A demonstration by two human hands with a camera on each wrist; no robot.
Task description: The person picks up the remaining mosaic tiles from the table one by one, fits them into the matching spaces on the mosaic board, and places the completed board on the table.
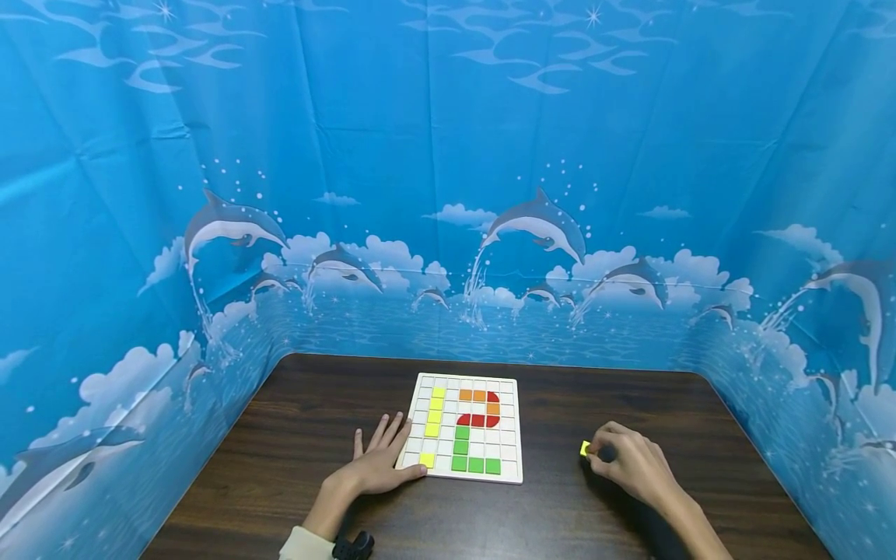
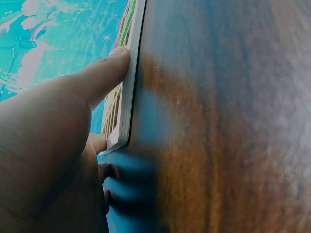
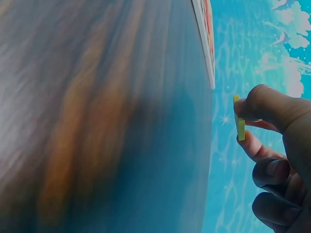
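Observation:
A white gridded board [image 1: 510, 437] lies flat on the table. Yellow square tiles [image 1: 435, 416] form a column at its left, with one more yellow tile [image 1: 427, 460] lower down. On its right half, orange tiles [image 1: 465, 395], red tiles [image 1: 477, 421] and green tiles [image 1: 460, 448] make a bent figure. My left hand [image 1: 378, 465] touches the board's lower left with fingers spread; its thumb [image 2: 109, 68] lies along the near edge. To the right of the board, my right hand [image 1: 630, 460] pinches a yellow tile [image 3: 240, 127] between thumb and fingers, above the table.
The dark wooden table [image 1: 308, 412] reaches back to a blue curtain [image 1: 392, 155] printed with dolphins, which surrounds it behind and at both sides. A black wristband [image 1: 353, 546] sits at the left wrist beside a pale sleeve [image 1: 306, 544].

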